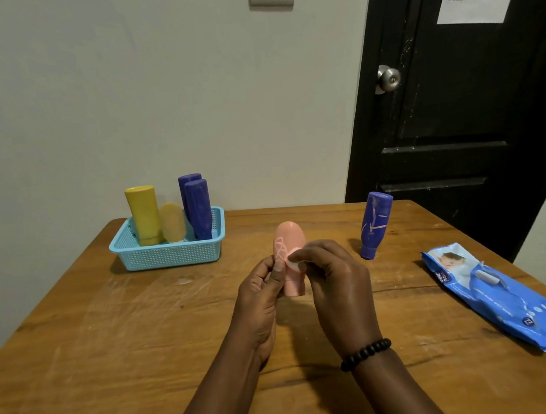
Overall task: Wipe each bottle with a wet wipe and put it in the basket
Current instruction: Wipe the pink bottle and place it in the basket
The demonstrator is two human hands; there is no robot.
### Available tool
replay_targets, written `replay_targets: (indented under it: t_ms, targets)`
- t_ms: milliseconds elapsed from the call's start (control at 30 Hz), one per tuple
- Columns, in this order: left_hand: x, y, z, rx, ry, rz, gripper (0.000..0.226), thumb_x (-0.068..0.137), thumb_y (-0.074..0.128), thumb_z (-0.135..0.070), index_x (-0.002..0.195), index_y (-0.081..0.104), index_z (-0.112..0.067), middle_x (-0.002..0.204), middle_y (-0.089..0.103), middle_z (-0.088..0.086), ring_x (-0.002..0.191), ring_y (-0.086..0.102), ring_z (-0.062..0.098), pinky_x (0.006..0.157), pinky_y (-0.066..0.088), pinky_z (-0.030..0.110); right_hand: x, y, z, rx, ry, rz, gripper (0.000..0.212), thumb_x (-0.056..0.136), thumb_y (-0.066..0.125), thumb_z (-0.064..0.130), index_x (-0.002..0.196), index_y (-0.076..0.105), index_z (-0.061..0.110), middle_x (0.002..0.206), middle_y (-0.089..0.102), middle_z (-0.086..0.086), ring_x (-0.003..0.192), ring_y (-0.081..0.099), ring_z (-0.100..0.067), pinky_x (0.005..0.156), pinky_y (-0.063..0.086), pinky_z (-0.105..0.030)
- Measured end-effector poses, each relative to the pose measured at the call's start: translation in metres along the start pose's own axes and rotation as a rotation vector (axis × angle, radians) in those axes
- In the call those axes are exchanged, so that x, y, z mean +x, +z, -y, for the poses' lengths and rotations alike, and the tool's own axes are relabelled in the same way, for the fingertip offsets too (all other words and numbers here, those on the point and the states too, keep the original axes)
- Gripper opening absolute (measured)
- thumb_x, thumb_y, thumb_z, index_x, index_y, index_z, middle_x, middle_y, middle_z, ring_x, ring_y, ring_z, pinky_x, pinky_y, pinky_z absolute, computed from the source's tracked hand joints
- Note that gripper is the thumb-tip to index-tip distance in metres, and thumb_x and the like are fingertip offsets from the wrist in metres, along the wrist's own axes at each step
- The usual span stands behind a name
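A pink bottle (290, 238) with white scribbles stands cap-down at the table's middle. My left hand (262, 293) grips its left side. My right hand (334, 282) pinches a small white wet wipe (294, 263) against the bottle's front. A purple bottle (375, 223) with pale marks stands cap-down to the right, apart from both hands. The light blue basket (169, 255) at the back left holds a yellow bottle (144, 214), a short tan bottle (172, 221) and two purple bottles (198, 207).
A blue wet wipe pack (497, 298) lies near the table's right edge. The wooden table (111, 339) meets a pale wall behind. A black door (455, 105) with a metal knob stands at the back right.
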State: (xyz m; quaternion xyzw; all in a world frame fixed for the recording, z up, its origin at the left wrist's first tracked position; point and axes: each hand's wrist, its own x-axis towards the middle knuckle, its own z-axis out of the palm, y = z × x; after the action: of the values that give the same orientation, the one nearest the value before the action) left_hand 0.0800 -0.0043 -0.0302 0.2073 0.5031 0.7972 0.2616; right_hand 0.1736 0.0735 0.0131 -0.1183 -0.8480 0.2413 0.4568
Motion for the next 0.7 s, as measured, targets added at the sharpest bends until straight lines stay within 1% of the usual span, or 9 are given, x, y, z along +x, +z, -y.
replay_targets:
  t_ms: [67,133,233,300,400,467,533,600,700]
  targets:
    - [-0.001,0.001,-0.001,-0.018,0.008,-0.011,0.031,0.097,0.056,-0.025,0.124,0.063,-0.012,0.113,0.074,0.008,0.102,0.07,0.018,0.081,0.056,0.03,-0.004,-0.001,0.002,0.047,0.02,0.009,0.031,0.08,0.068,-0.006,0.098,0.072,0.02,0.103,0.065,0.008,0.095,0.06,0.001,0.081,0.05,-0.009]
    - [-0.001,0.002,-0.003,-0.037,0.012,-0.029,0.03,0.095,0.056,-0.026,0.12,0.064,-0.012,0.109,0.075,0.008,0.097,0.071,0.015,0.076,0.056,0.026,-0.009,-0.003,0.002,0.114,0.076,0.051,0.032,0.081,0.067,-0.007,0.094,0.072,0.022,0.1,0.065,0.013,0.095,0.06,0.005,0.079,0.047,-0.005]
    - [0.0,0.0,-0.006,-0.105,-0.012,-0.082,0.037,0.089,0.058,-0.031,0.12,0.064,-0.012,0.108,0.075,0.012,0.099,0.069,0.021,0.079,0.057,0.032,-0.009,-0.013,-0.002,0.251,0.266,0.248,0.026,0.085,0.068,0.0,0.089,0.075,0.025,0.095,0.069,0.016,0.092,0.061,0.007,0.077,0.05,-0.01]
    - [0.002,-0.002,-0.008,-0.176,-0.035,-0.103,0.037,0.094,0.056,-0.028,0.126,0.061,-0.01,0.113,0.072,0.017,0.102,0.068,0.025,0.079,0.058,0.035,-0.003,-0.024,-0.004,0.35,0.382,0.35,0.022,0.087,0.067,0.006,0.089,0.075,0.027,0.094,0.071,0.014,0.091,0.063,0.006,0.078,0.052,-0.015]
    - [0.001,-0.003,-0.011,-0.266,-0.049,-0.06,0.03,0.102,0.048,-0.021,0.125,0.058,-0.007,0.109,0.073,0.019,0.091,0.07,0.02,0.068,0.059,0.027,0.014,-0.036,-0.004,0.51,0.461,0.227,0.022,0.09,0.062,0.009,0.094,0.073,0.027,0.096,0.07,0.017,0.092,0.063,0.004,0.081,0.054,-0.024]
    - [0.0,-0.001,-0.011,-0.291,-0.054,0.0,0.025,0.101,0.046,-0.02,0.119,0.06,-0.009,0.104,0.074,0.017,0.087,0.07,0.017,0.067,0.059,0.025,0.027,-0.036,-0.002,0.501,0.423,0.141,0.021,0.091,0.061,0.009,0.097,0.072,0.027,0.095,0.069,0.019,0.092,0.062,0.005,0.08,0.054,-0.023]
    - [-0.003,0.002,-0.012,-0.291,-0.052,0.041,0.034,0.096,0.05,-0.023,0.124,0.058,-0.006,0.105,0.074,0.016,0.087,0.07,0.016,0.069,0.059,0.026,0.038,-0.03,0.0,0.387,0.331,0.102,0.02,0.091,0.063,0.009,0.1,0.071,0.025,0.097,0.069,0.016,0.092,0.061,0.006,0.078,0.053,-0.017]
    - [-0.004,0.003,-0.013,-0.26,-0.052,0.072,0.046,0.088,0.054,-0.027,0.129,0.057,-0.006,0.107,0.073,0.015,0.088,0.069,0.016,0.071,0.06,0.027,0.042,-0.022,0.002,0.248,0.228,0.094,0.021,0.09,0.063,0.006,0.102,0.071,0.021,0.102,0.068,0.012,0.093,0.061,0.004,0.078,0.051,-0.011]
    - [-0.005,0.004,-0.013,-0.243,-0.046,0.075,0.044,0.09,0.054,-0.027,0.129,0.058,-0.008,0.106,0.074,0.013,0.087,0.071,0.014,0.069,0.059,0.027,0.034,-0.015,0.001,0.123,0.088,0.118,0.024,0.086,0.064,-0.002,0.099,0.071,0.018,0.105,0.065,0.008,0.095,0.059,0.003,0.083,0.049,-0.007]
